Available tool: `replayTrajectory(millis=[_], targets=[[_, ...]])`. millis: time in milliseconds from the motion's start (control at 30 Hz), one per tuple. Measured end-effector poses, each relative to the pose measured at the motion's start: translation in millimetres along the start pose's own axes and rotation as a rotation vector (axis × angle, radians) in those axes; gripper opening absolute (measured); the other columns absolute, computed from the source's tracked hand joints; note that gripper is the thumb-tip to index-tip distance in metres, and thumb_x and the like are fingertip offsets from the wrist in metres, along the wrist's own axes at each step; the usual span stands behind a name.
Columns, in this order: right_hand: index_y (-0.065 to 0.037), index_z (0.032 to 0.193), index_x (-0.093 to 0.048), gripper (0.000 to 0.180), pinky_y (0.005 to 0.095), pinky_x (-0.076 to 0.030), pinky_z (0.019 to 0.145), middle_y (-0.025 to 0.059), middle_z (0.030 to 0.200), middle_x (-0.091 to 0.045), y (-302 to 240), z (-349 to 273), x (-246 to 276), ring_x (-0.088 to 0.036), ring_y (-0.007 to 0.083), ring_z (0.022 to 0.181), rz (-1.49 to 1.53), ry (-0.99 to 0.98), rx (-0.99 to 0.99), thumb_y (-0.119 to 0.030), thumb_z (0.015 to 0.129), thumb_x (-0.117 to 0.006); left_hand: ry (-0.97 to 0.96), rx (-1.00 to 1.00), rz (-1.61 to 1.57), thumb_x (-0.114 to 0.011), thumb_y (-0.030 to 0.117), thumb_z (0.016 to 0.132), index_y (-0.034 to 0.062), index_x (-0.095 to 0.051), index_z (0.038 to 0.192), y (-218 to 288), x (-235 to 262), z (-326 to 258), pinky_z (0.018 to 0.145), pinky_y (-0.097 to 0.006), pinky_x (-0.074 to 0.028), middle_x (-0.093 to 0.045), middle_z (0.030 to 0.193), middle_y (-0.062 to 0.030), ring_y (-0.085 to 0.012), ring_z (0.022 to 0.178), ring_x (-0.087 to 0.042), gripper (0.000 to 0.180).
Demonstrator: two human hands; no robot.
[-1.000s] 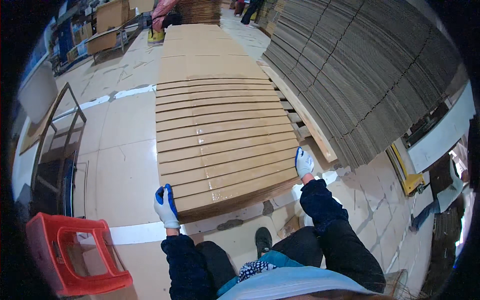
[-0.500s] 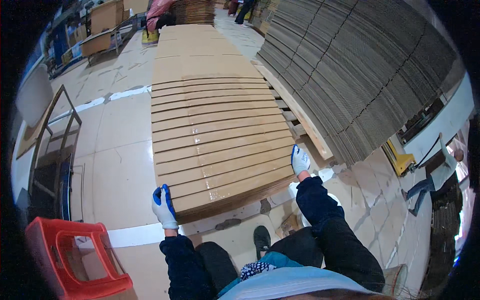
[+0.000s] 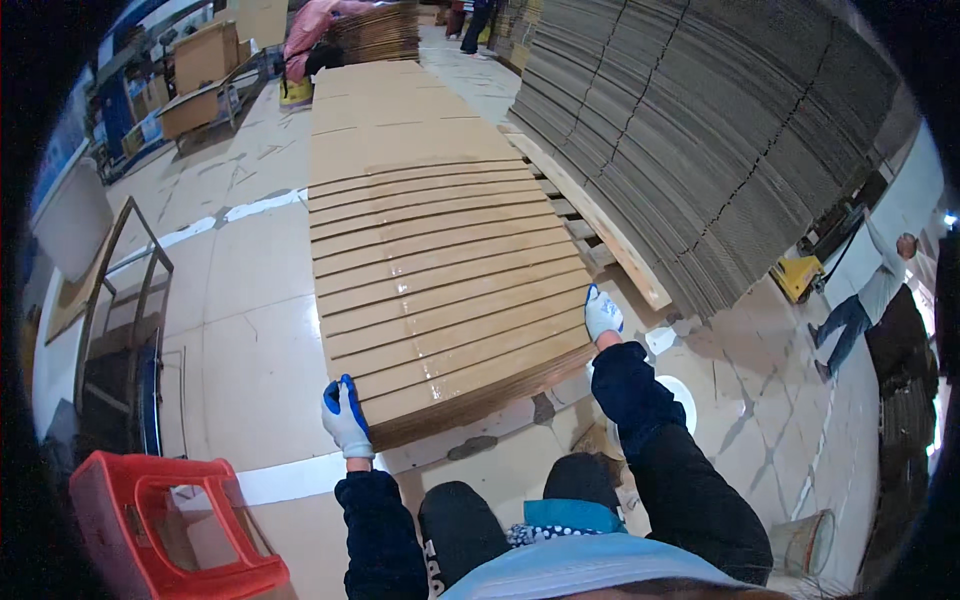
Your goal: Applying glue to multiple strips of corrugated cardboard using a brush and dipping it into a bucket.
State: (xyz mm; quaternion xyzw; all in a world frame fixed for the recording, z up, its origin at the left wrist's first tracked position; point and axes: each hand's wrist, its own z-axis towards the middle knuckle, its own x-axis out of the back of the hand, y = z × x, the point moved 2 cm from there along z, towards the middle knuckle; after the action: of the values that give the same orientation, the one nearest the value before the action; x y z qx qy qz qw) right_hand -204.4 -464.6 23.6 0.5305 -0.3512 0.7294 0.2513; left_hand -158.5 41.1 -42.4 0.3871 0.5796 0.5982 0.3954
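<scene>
A low stack of brown cardboard sheets stretches away in front of me, its sheets fanned in overlapping rows with glossy wet-looking patches. At its near left corner, my left hand, in a white glove with blue-coated fingers, holds the side edge. Across the stack, my right hand, gloved the same way, is closed on the near right edge. The fingertips on the far side of both hands are partly hidden, as is whatever lies under the sheets' edges.
Tall stacked grey corrugated board leans close on the right, beside a wooden pallet. A red plastic stool stands near left, a metal frame beyond it. A white bucket is by my right forearm. One person is at the right, near a yellow pallet jack.
My view has shifted slightly, so the stack and stool sit a little farther right. Both hands stay at the stack's edges. The person at right has changed posture; a pink sleeve shows more at the back.
</scene>
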Motion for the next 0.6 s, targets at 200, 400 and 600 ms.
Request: replayTrajectory(millis=[200,400,600], targets=[[-0.006,0.078,-0.058,0.054,0.049,-0.045,0.069,0.0207,0.078,-0.062,16,1,0,-0.06,0.0376,0.073,0.043,0.114,0.012,-0.049,0.091,-0.027,0.013,-0.031,0.087,-0.06,0.024,0.085,-0.0041,-0.061,0.093,7,-4,-3,0.073,-0.028,-0.044,-0.061,0.084,-0.0058,-0.0127,0.077,-0.052,0.029],[-0.007,0.073,-0.057,0.052,0.0485,-0.045,0.065,0.0199,0.071,-0.061,13,-2,-6,-0.06,0.0366,0.068,0.125,0.147,-0.001,-0.048,0.091,-0.03,0.002,0.018,0.26,-0.057,0.029,0.087,-0.0036,-0.063,0.085,7,4,2,0.069,-0.029,-0.044,-0.061,0.075,-0.0062,-0.0119,0.073,-0.051,0.033],[-0.008,0.072,-0.057,0.049,0.0468,-0.046,0.064,0.0185,0.069,-0.061,23,-3,-7,-0.06,0.035,0.066,0.177,0.138,-0.019,-0.046,0.09,-0.032,0.036,-0.088,0.41,-0.054,0.041,0.085,-0.002,-0.063,0.077,16,-1,-4,0.065,-0.037,-0.042,-0.061,0.069,-0.0169,-0.0247,0.064,-0.053,0.045]])
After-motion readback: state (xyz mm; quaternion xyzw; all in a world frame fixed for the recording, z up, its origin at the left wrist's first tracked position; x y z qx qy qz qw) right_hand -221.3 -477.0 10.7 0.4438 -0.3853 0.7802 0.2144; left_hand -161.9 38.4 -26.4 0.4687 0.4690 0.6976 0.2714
